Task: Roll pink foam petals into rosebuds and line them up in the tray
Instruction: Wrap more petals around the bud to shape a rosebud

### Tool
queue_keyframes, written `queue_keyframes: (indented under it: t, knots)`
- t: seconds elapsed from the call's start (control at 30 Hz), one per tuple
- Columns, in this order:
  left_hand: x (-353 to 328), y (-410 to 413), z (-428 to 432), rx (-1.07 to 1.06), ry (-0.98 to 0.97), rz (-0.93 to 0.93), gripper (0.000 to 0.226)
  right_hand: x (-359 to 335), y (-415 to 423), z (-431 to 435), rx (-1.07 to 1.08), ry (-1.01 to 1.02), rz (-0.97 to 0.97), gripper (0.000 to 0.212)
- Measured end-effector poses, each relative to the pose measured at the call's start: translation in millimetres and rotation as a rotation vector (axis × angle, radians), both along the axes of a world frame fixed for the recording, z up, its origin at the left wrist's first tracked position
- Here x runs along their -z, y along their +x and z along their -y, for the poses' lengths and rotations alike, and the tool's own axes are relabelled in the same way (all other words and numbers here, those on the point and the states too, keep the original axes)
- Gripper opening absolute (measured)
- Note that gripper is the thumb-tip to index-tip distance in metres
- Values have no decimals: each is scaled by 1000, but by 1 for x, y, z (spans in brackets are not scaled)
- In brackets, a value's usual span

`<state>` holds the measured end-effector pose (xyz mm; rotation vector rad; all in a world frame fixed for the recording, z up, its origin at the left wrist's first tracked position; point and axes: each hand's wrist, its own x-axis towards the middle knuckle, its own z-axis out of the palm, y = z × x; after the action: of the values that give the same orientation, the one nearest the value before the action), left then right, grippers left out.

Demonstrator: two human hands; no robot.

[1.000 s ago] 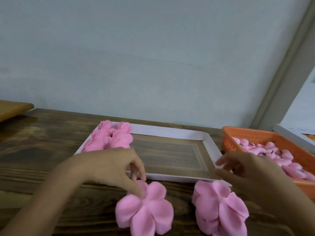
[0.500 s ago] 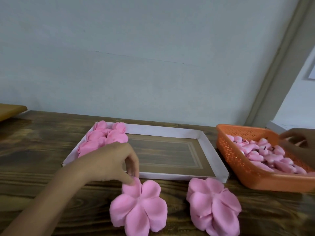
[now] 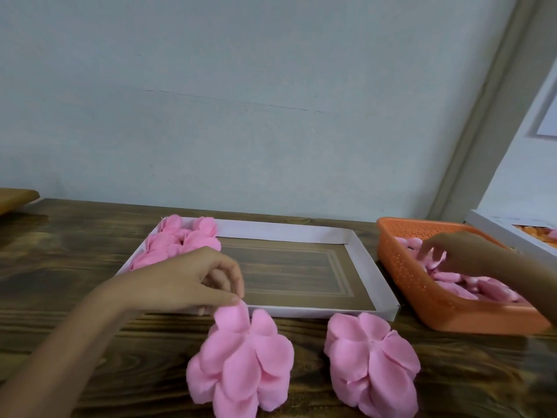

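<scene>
Two flat fans of pink foam petals lie on the wooden table in front of me, the left fan (image 3: 241, 360) and the right fan (image 3: 373, 363). My left hand (image 3: 193, 279) pinches the top petal of the left fan between thumb and fingers. Behind them is a white-rimmed tray (image 3: 369, 273) with several finished pink rosebuds (image 3: 180, 242) in its far left corner. My right hand (image 3: 452, 251) reaches into the orange basket (image 3: 422, 297), fingers curled among the small pink pieces (image 3: 482, 289); I cannot tell whether it grips one.
A white box (image 3: 506, 233) with orange contents stands behind the basket at the far right. A light wooden board (image 3: 15, 197) juts in at the far left. The wall runs along the table's back edge.
My right hand has moved from in front of the tray over to the orange basket and down among its pieces. My left hand stays on the left fan, now lifting its top petal.
</scene>
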<state>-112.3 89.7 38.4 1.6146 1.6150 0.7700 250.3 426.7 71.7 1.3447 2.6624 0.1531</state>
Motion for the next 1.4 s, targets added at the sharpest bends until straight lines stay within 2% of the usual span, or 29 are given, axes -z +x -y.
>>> queue_keyframes:
  t: [0.07, 0.13, 0.23, 0.43, 0.57, 0.77, 0.87, 1.03, 1.13, 1.2, 1.27, 1.4]
  knots:
    - [2, -2, 0, -18, -31, 31, 17, 1, 0, -6, -58, 135, 69, 25]
    - [3, -3, 1, -13, -49, 8, 22, 4, 0, -10, -83, 172, 59, 25]
    - [5, -3, 0, 14, -55, -32, 13, 8, 3, -15, -87, 153, -17, 25]
    - [7, -3, -1, 16, -40, 33, 8, 13, 9, -29, -78, 221, 58, 17]
    - [6, -5, -2, 32, 15, -39, 9, 14, 14, -37, -161, 305, 173, 25]
    - [1, 0, -1, 41, 89, -136, 11, 23, 20, -39, -253, 354, 171, 34]
    - [-4, 1, 1, 18, 121, -38, 14, 20, 20, -38, -256, 335, 94, 27]
    - [-7, 2, 1, -136, 160, 236, 31, 3, 16, -29, -102, 238, -103, 18]
    - [-5, 12, -4, -231, 180, 520, 18, -3, 18, -21, -84, 220, -203, 18]
    - [-4, 20, -7, -290, 224, 667, 27, -3, 17, -12, -83, 175, -252, 21]
    - [-2, 26, -10, -380, 241, 769, 33, 1, 15, -4, -83, 117, -292, 21]
    - [4, 35, -14, -522, 218, 896, 25, 10, 13, 10, -156, 82, -422, 17]
